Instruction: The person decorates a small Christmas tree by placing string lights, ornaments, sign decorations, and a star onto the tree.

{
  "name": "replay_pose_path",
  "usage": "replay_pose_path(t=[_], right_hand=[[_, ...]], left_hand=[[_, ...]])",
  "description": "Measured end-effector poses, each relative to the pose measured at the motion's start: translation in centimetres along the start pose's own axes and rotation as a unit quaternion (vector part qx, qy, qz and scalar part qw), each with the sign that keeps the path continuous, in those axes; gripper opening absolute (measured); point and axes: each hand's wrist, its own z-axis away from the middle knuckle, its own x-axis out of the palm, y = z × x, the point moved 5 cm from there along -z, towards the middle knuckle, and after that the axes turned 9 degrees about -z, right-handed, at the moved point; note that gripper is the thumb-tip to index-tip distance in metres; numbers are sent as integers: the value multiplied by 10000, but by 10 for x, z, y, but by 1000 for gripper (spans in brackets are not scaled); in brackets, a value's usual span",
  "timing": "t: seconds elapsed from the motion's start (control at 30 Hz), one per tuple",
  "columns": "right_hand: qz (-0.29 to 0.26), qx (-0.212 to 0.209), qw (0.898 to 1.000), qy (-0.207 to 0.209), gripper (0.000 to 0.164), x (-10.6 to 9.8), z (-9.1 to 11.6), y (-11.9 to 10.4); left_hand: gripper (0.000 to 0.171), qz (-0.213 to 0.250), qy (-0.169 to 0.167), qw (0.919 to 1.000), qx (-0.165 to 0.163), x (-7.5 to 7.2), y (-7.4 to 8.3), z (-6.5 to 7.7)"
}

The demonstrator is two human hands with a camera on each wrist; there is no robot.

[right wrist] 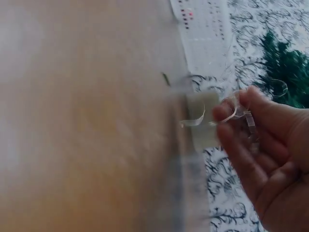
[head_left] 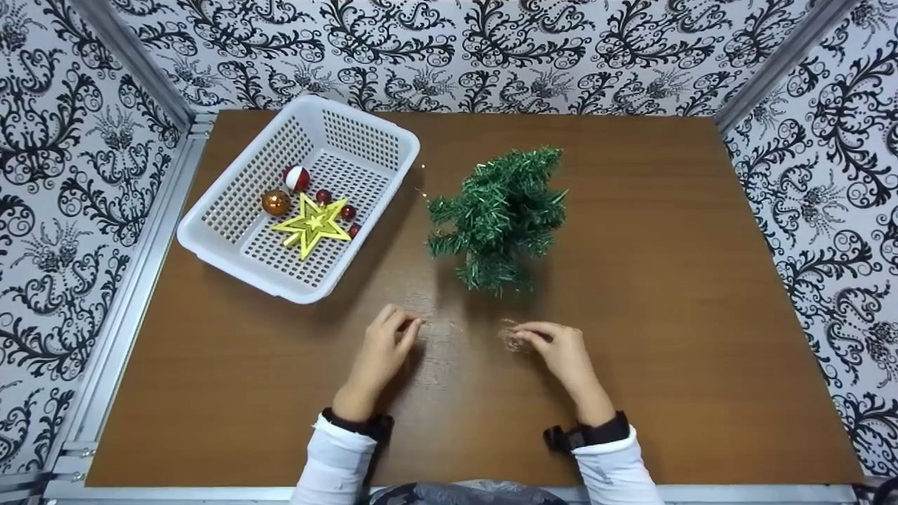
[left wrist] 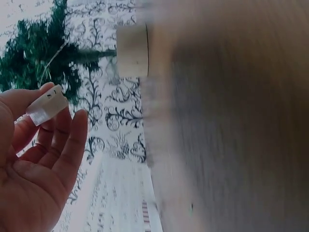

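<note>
Pinching the white box (left wrist: 47, 106) in your left hand (head_left: 382, 342) and the thin wire loops (head_left: 510, 340) in your right hand (head_left: 563, 353), before the tree (head_left: 499, 217), you probably have something light, springy, easily kinked; grip the box, cradle the loops

both hands (head_left: 383, 344) (head_left: 563, 351) in apparent pinches

Readable text: none | small white case (left wrist: 47, 105): dark marks, too small to read

I see basket (head_left: 365, 140) left on surface (head_left: 666, 245), star (head_left: 313, 223), balls (head_left: 276, 203) inside; tree (head_left: 498, 217) right of it, behind left hand (head_left: 384, 344), right hand (head_left: 563, 352), wire (head_left: 511, 341).
</note>
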Motion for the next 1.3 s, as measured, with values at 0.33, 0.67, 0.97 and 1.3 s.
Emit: replay_pose_path(t=[0.33, 0.67, 0.97, 1.3], right_hand=[[-2618, 319, 9605, 883, 19, -46, -5, 108], [-233, 920, 9955, 23, 20, -101, 1, 49], [1399, 511, 9874, -541, 11, -113, -2, 36], [1201, 419, 9917, -201, 20, -109, 1, 45]], left_hand=[[8, -621, -187, 9971, -393, -18, -24, 2], [6, -769, 365, 9938, -720, -41, -37, 3], [6, -777, 1390, 9835, -853, -59, -42, 3], [7, -824, 1211, 9819, -1203, -56, -49, 6]])
